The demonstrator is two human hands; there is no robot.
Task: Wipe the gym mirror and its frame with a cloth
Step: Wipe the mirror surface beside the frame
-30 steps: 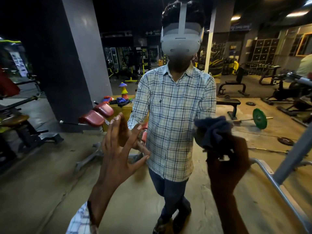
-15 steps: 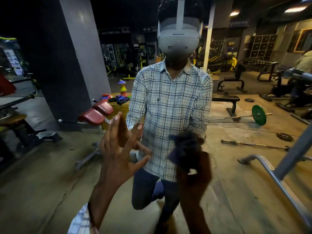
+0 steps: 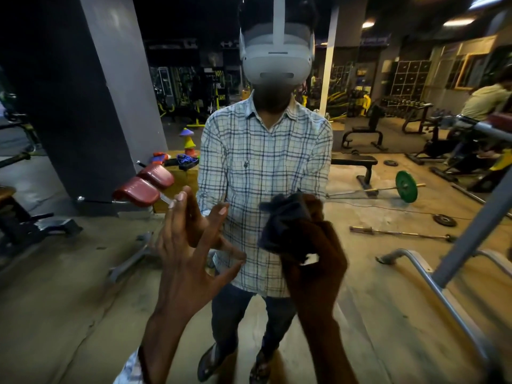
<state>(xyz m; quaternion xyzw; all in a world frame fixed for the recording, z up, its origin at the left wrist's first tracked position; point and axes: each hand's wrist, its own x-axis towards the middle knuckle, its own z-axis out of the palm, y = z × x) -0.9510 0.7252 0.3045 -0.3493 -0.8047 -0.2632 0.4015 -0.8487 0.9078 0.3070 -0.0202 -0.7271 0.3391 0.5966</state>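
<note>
The gym mirror (image 3: 83, 286) fills the whole view and reflects me in a checked shirt and a headset. My left hand (image 3: 185, 256) lies flat against the glass with its fingers spread, meeting its own reflection. My right hand (image 3: 315, 253) grips a bunched dark blue cloth (image 3: 285, 223) and holds it against the glass at chest height, right of centre. The mirror's frame is not in view.
In the reflection: a grey pillar (image 3: 105, 92) at left, red-padded machine (image 3: 144, 187), a flat bench (image 3: 357, 164), a barbell with a green plate (image 3: 406, 187), loose bars and plates on the floor, a metal rail (image 3: 432, 286) at right. A seated person (image 3: 484, 101) is at far right.
My right hand with the cloth swept left across the glass and down, then came back up a little and to the right. My left hand stayed pressed in place.
</note>
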